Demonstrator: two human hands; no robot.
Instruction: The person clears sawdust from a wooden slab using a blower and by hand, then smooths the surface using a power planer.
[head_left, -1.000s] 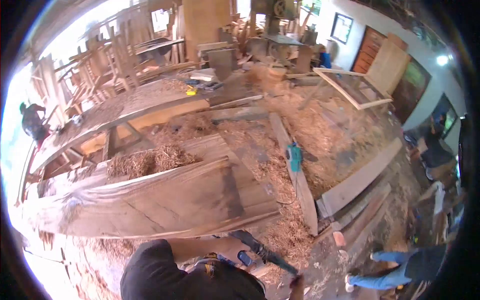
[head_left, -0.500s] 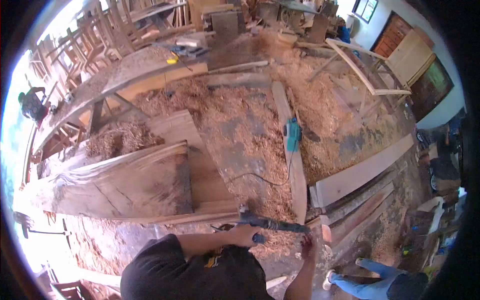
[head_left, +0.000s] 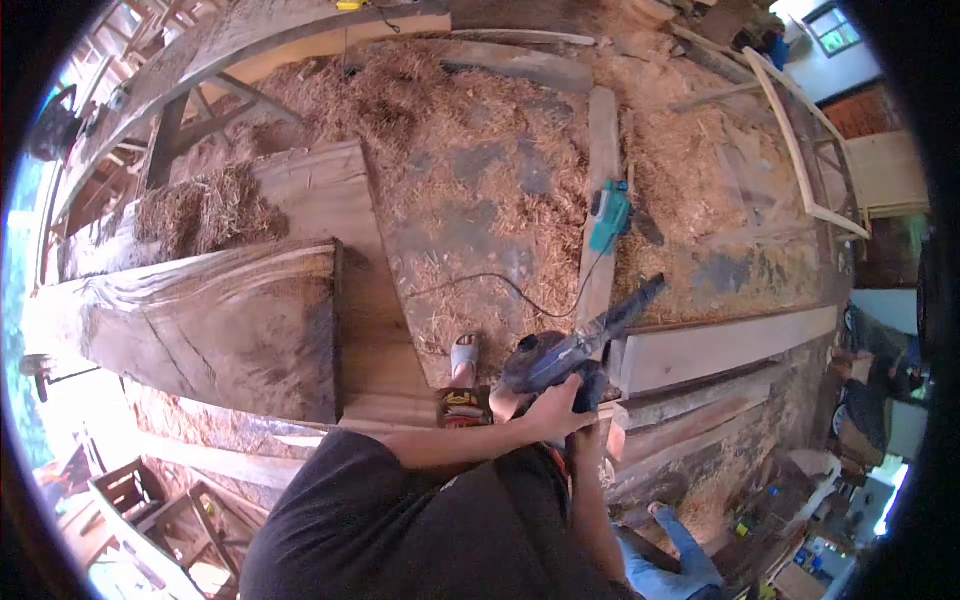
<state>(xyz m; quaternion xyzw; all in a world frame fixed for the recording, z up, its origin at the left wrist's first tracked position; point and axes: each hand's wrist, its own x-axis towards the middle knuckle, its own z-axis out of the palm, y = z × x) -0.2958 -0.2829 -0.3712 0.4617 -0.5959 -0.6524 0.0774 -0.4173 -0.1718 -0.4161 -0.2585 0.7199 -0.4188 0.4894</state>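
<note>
A dark handheld blower [head_left: 570, 358] with a long nozzle is in front of my body, the nozzle pointing up and to the right. My left hand [head_left: 552, 412] is closed around its grip. Close against the left hand, by the dark end of the grip, is my right hand [head_left: 583, 440]; its fingers are mostly hidden. Beyond the nozzle, a teal power planer [head_left: 610, 216] rests on a long narrow plank [head_left: 604, 130], its cord trailing left over the shavings.
A thick wooden slab [head_left: 215, 335] lies on a wide board [head_left: 385, 340] at left. Planks [head_left: 725, 350] lie at right, by a person in jeans [head_left: 680, 560]. A wooden frame [head_left: 800, 140] leans at upper right. Shavings [head_left: 440, 110] cover the floor. My sandalled foot [head_left: 464, 355] is beside the board.
The blower has swung from pointing right to pointing up and right. My right hand, apart near the nozzle end before, has come in beside my left. The view has tilted down.
</note>
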